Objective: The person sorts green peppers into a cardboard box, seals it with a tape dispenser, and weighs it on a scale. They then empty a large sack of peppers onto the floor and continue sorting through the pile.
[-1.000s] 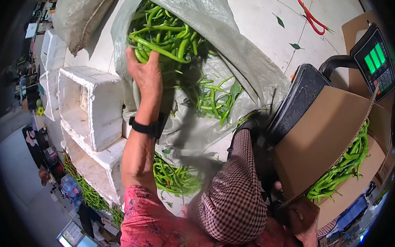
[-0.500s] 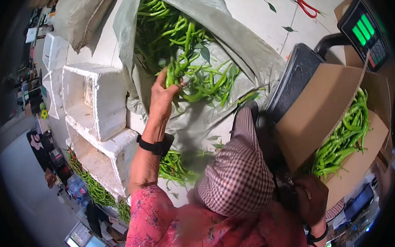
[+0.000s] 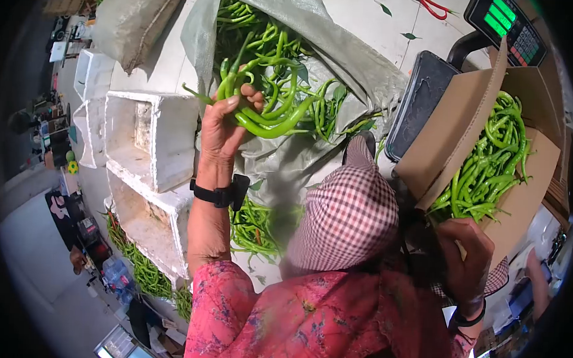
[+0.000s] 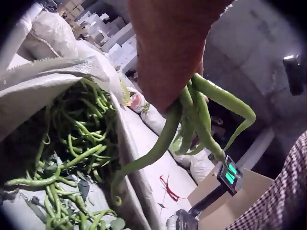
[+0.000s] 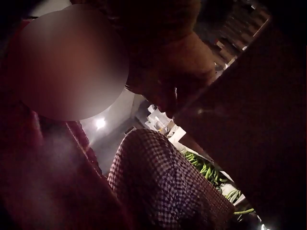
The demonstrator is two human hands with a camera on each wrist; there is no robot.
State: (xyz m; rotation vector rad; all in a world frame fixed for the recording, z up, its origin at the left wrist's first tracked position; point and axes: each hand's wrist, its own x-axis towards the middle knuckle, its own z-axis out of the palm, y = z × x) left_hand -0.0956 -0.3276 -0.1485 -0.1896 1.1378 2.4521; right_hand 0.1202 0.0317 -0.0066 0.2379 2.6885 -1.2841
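Note:
My left hand (image 3: 224,123) grips several long green peppers (image 3: 272,129) above the mouth of a pale woven sack (image 3: 200,40). In the left wrist view the peppers (image 4: 199,112) stick out below the hand (image 4: 170,52), bent and pointing different ways. More green peppers (image 4: 86,134) lie inside the sack and on its spread edge. At the right, my right hand (image 3: 465,258) holds the near edge of a cardboard box (image 3: 449,131) with bent fingers. Green peppers (image 3: 492,164) fill part of that box. The right wrist view shows this hand (image 5: 180,72) darkly, against the cardboard.
A scale (image 3: 425,98) with a lit display (image 3: 499,17) stands beside the box. White foam boxes (image 3: 174,137) are stacked at the left. Loose peppers (image 3: 254,228) lie on the floor near a checked-cloth knee (image 3: 351,213). Red peppers (image 3: 433,6) lie at the top.
My left hand was down at the peppers on the sack and has come up, turned, with several peppers in its grip. The right hand remains at the box; the view has shifted slightly.

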